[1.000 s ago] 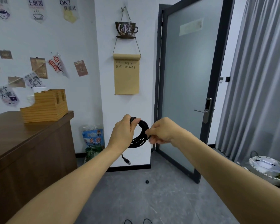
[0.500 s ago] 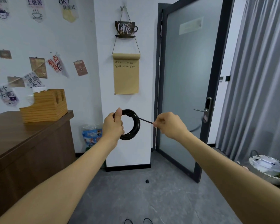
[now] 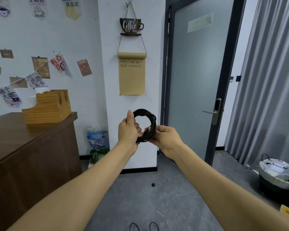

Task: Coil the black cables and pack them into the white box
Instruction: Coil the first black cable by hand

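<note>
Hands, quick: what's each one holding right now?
Left hand: grips the cable coil.
Right hand: grips the coil's other side.

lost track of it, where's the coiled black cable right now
In the head view, the coiled black cable is mid-frame, held up between the left hand and right hand, before the white pillar.

I see two bare forearms ending in the left hand (image 3: 129,130) and right hand (image 3: 168,140): no sleeves, gloves, rings or watch.
</note>
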Available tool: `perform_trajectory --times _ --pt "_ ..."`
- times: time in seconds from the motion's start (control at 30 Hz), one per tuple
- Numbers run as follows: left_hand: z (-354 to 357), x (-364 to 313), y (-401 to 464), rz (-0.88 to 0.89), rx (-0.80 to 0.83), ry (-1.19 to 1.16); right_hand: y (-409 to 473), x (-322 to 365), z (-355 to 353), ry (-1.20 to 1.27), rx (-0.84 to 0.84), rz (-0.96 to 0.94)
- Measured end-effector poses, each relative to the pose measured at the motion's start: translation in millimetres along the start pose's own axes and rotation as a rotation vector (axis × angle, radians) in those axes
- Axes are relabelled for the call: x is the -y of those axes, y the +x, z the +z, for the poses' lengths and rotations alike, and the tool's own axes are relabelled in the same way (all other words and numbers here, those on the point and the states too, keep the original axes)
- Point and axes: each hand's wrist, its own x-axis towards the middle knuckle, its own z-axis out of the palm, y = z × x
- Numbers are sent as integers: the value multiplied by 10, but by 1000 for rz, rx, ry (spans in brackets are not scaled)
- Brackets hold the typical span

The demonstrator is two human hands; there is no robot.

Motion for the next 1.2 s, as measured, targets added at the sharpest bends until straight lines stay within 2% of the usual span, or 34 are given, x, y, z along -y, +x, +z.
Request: perform_trajectory --times 0.2,0.3,0.43,0.53,0.67,0.77,0.9,1.0,1.07,1.2 --pt "-2 40 22 104 -83 193 -59 75 -79 207 183 168" --pt "2 69 39 148 -95 258 -104 102 -56 226 145 217" --pt "21 141 45 159 -92 325 -83 42 2 120 1 199" --pt "18 171 40 169 -89 319 -50 -5 -16 52 -24 164" --pt "35 173 30 221 -63 321 -63 -18 21 137 -46 114" --pt "43 163 25 221 -76 330 -76 -30 58 265 -39 64" --pt "63 131 -6 217 -92 324 -118 -8 44 284 34 28" --pt "89 111 -32 258 -103 403 -165 63 48 312 87 18" --pt "96 110 -42 303 -91 450 -189 108 41 264 97 -3" --pt "102 85 -71 480 -34 547 -234 182 -28 5 84 -73"
